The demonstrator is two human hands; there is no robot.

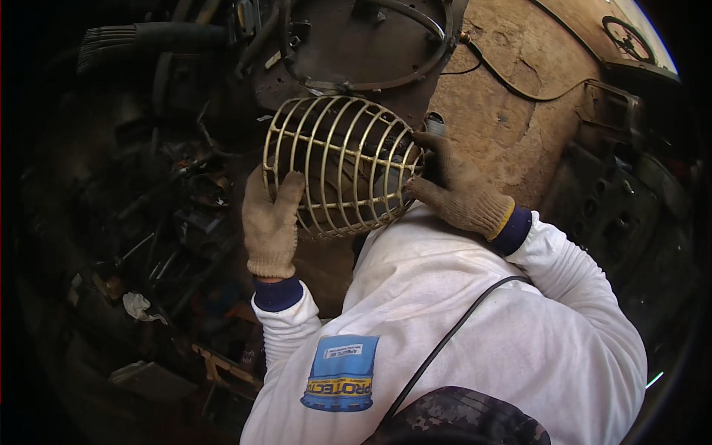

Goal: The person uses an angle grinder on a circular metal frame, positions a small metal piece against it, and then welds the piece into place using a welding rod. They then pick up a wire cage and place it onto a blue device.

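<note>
A brass-coloured metal cage (358,154), made of curved ribs crossed by long bars, lies sideways in front of my chest. Its wide end faces left and it narrows toward the right. My left hand (271,222), in a tan knit glove, grips the lower part of the wide rim, with the thumb over the bars and the other fingers partly hidden. At the narrow end, my right hand (463,200) in a matching glove has its thumb and fingers around the tip. Some fingertips there are hidden by the cage.
Beyond the cage is a dark metal surface with a large round hoop (371,87). A bundle of thin rods (111,43) lies far left, above cluttered scrap and a crumpled white scrap (141,307). A hose (519,90) crosses the worn brown ground (493,122); a small wheel (629,39) is far right.
</note>
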